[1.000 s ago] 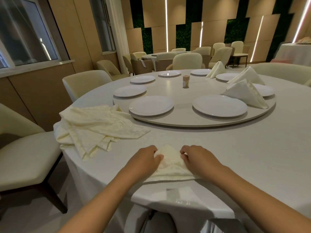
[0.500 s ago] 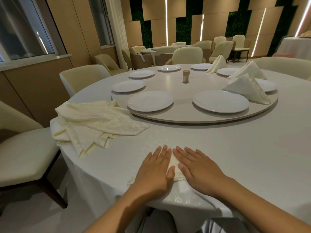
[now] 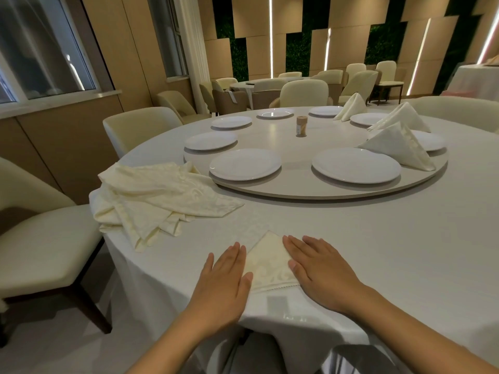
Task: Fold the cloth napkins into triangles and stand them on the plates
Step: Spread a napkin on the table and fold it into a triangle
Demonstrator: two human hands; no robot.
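Your left hand (image 3: 225, 276) lies flat on the table (image 3: 378, 252) with straight fingers, its grip released, pressing down on the left edge of the folded napkin (image 3: 271, 263). Your right hand (image 3: 321, 271) does the same on the right edge, palm down, fingers straight and close together, grip released too. The napkin sits between your hands near the table's rim at 6 o'clock, a cream triangle with its point toward 12 o'clock and its scalloped base toward you, lying flat.

At 10 o'clock from your hands a loose heap of unfolded napkins (image 3: 159, 198) is spread on the table, part of it drooping over the rim. Beyond, toward 12 o'clock, the round turntable (image 3: 297, 184) carries white plates. The two nearest plates, one at 11 o'clock (image 3: 245, 164) and one at 1 o'clock (image 3: 356, 165), are bare. At 2 o'clock a folded triangle napkin (image 3: 399, 147) stands leaning against its plate's near rim; a second (image 3: 402, 116) stands just behind it, and a third (image 3: 351, 106) stands farther back at 1 o'clock. A small cylindrical holder (image 3: 301, 126) stands upright near the turntable's middle. A cream chair (image 3: 35, 252) sits at 9 o'clock beside the table.
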